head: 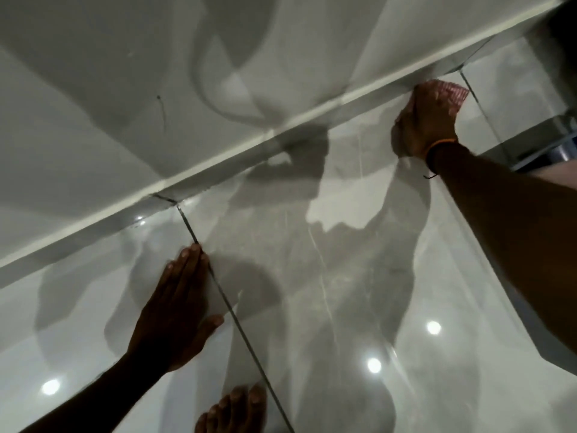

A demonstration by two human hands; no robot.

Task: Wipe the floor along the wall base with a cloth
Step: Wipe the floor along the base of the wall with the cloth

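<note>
Right hand [426, 121] was pressed down on a pinkish cloth [457, 90] at the foot of the wall, where floor met skirting. Fingers were bent over the cloth and bearing on it; only one corner of the cloth showed past them. An orange band [438, 144] sat on that wrist.

Left hand [178, 304] lay flat on the floor [343, 276], well apart from the cloth, fingers straight and close together, thumb out to the side, holding nothing. Judged to be a prop for body weight.

Progress: cloth was at the wall base, so wiping looked under way. No clear wet trail or dirt line could be told apart from the glare and shadows, so how much of the run was done cannot be said. The stretch of skirting [93, 226] running down-left from the cloth towards the left hand, and whatever lay beyond the frame edges, may remain.

Floor: large glossy grey tiles, marble-like veining, dark grout lines [231, 304]; one line passed under the left fingertips. Ceiling lights reflected as bright spots. Heavy shadows of arms and body crossed tiles and wall.

Room: plain pale wall [93, 89] with a pale skirting strip. Toes of a bare foot [237, 410] showed at the bottom edge. A dark, unidentifiable object stood at far right.
</note>
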